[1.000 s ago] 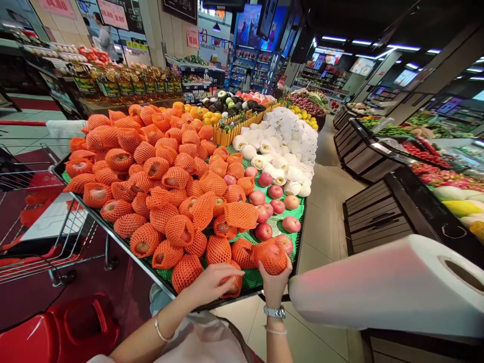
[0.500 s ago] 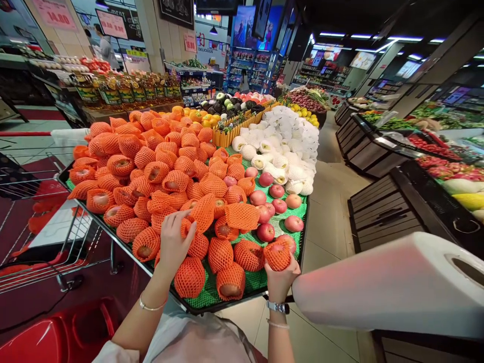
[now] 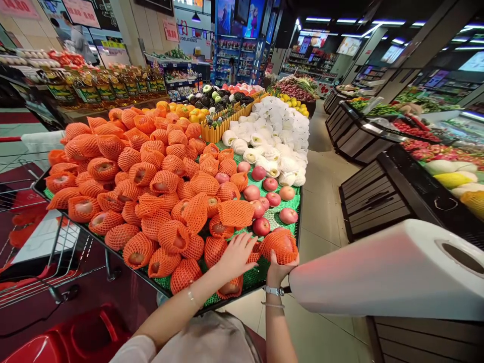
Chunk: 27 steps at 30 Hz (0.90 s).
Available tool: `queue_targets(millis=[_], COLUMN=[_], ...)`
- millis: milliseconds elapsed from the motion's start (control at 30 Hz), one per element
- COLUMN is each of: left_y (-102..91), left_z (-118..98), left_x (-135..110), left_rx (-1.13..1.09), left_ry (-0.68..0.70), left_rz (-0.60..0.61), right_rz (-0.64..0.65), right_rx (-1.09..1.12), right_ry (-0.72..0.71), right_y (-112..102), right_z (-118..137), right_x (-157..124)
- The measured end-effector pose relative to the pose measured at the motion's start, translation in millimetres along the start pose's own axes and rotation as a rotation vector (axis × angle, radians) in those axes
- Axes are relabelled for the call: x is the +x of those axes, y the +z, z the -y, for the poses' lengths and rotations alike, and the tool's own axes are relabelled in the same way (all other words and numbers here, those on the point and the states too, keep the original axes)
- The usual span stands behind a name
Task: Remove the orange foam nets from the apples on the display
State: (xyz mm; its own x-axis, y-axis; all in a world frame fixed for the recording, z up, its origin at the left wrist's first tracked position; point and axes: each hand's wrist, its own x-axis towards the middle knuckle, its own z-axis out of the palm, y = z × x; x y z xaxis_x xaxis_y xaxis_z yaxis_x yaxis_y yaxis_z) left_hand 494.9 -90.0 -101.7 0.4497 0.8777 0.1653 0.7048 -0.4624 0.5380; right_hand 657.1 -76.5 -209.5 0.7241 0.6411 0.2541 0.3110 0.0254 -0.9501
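A tilted display table with green matting holds many apples in orange foam nets, with bare red apples at its right side. My right hand grips a netted apple from below at the table's near right corner. My left hand rests palm down, fingers spread, on another netted apple just left of it.
White-netted fruit and oranges lie farther back. A wire shopping cart stands at the left, a red basket below it. A white plastic-bag roll juts in at the right. Dark produce counters line the aisle.
My left hand moved from the pile's middle to the right, onto a netted apple beside my right hand. My right hand keeps its apple.
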Motion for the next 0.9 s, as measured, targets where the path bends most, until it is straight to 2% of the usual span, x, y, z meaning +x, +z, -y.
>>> queue_targets(millis=[67,133,267,333,433,567,633,733,900], left_y=[23.1,33.4,26.6,20.6,17.9,21.2,21.5,19.7,20.7], left_z=[-0.7,1.9,10.3,14.4,19.4,22.4,21.8,20.5,21.9], left_x=[21.1,30.7,23.2,17.2,13.6,13.5,13.0,12.0,13.4], left_rx=[0.155,0.214,0.270,0.291,0.306,0.310,0.308,0.296,0.289], left_ry=[-0.041,-0.060,-0.090,-0.117,-0.147,-0.150,-0.146,-0.130,-0.123], left_rz=[0.137,0.181,0.185,0.181,0.184,0.191,0.187,0.187,0.181], right_rz=[-0.015,-0.032,-0.062,-0.038,0.067,0.353,0.444,0.446,0.509], right_rx=[0.001,-0.008,-0.069,-0.114,-0.165,-0.261,-0.325,-0.382,-0.379], right_ry=[-0.015,-0.039,-0.087,-0.116,-0.169,-0.247,-0.238,-0.191,-0.255], right_y=[1.5,3.2,4.7,2.0,-5.9,-16.4,-20.3,-25.9,-34.1], right_z=[-0.2,-0.5,-2.7,-3.7,-3.8,-5.5,-8.1,-11.0,-7.3], right_x=[1.7,3.5,7.1,6.5,-0.1,-9.1,-8.8,-5.6,-8.7])
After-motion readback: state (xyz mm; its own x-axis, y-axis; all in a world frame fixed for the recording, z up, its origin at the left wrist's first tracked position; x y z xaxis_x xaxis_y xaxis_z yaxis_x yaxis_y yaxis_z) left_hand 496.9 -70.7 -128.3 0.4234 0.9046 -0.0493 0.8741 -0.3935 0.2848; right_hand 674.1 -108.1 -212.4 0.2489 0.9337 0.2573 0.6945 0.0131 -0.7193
